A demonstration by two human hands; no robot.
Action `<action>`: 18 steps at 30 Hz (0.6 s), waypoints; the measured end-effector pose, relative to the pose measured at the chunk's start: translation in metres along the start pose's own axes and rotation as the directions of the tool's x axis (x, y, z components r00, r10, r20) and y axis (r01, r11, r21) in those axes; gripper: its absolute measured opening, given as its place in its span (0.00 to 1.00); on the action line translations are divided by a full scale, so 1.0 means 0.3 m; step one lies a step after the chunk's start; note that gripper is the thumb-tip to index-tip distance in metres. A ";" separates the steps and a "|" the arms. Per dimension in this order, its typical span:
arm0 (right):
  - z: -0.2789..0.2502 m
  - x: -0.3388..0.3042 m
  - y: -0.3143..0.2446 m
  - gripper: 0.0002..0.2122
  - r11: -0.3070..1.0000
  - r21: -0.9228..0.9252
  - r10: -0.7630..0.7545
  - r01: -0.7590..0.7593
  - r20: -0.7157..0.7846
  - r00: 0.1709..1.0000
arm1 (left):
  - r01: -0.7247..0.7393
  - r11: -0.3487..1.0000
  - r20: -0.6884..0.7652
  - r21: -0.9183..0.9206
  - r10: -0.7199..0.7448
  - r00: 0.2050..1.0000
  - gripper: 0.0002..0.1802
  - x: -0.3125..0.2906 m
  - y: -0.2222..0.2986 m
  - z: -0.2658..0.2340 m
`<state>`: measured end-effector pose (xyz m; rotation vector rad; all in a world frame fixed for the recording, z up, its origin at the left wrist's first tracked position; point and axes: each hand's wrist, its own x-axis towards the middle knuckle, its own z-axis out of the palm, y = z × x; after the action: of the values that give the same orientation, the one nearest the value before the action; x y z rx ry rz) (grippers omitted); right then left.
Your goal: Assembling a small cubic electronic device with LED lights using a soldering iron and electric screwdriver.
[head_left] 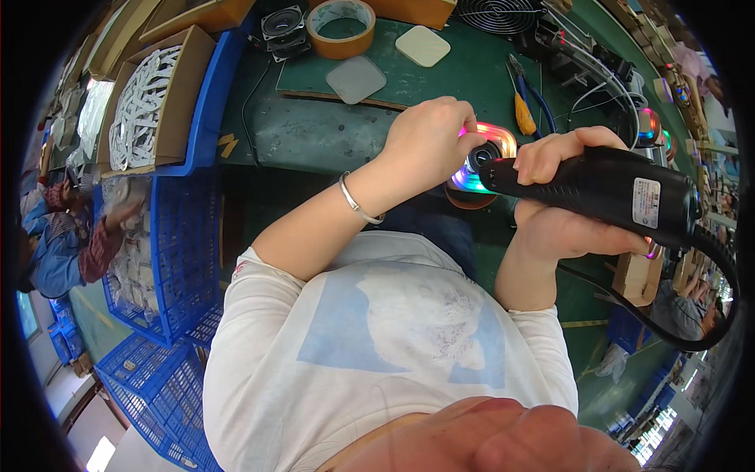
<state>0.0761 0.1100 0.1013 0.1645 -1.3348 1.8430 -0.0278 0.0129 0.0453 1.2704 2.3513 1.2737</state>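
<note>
Left hand fingers curl over a round, rainbow-lit speaker unit; right hand fingers grip a black corded electric screwdriver beside it.

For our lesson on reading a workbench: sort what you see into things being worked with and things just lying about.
In use:
left hand
right hand
black electric screwdriver
glowing multicoloured speaker unit

Lying about:
tape roll
two rounded square pads
small black speaker
orange-handled screwdriver
blue crates
</note>
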 end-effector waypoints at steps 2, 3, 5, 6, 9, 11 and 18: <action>0.004 0.000 0.000 0.56 1.000 0.012 0.007 -0.007 0.012 1.000 | 0.022 0.999 0.036 0.045 -0.024 0.999 0.11 0.006 0.010 -0.003; 0.010 0.001 0.002 0.56 1.000 0.013 0.007 -0.008 0.009 1.000 | -0.026 0.995 0.039 0.096 0.023 0.999 0.11 0.012 0.009 -0.003; 0.024 0.007 0.007 0.51 0.978 -0.186 0.094 -0.091 0.009 0.996 | -0.078 0.986 0.047 0.146 0.072 0.996 0.11 0.025 0.001 -0.002; 0.030 0.009 0.006 0.51 0.979 -0.186 0.091 -0.088 0.007 0.996 | -0.087 0.988 0.037 0.128 0.083 0.996 0.11 0.030 -0.008 0.001; 0.039 0.004 -0.004 0.50 0.959 -0.233 0.175 -0.159 0.046 0.984 | 0.003 0.984 0.041 -0.178 0.004 0.999 0.10 0.032 -0.014 -0.006; 0.036 -0.001 0.006 0.50 0.981 -0.165 0.113 -0.103 0.049 0.992 | 0.276 0.501 0.211 -0.820 -0.184 0.960 0.08 0.013 -0.057 0.003; 0.010 0.008 -0.013 0.50 0.988 -0.138 0.069 -0.066 0.015 0.998 | 0.317 0.743 0.271 -0.589 -0.188 0.944 0.10 -0.104 -0.058 -0.027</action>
<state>0.0762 0.1090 0.1068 0.0663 -1.4920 1.8018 -0.0230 -0.0201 0.0303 0.7754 1.6541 1.5614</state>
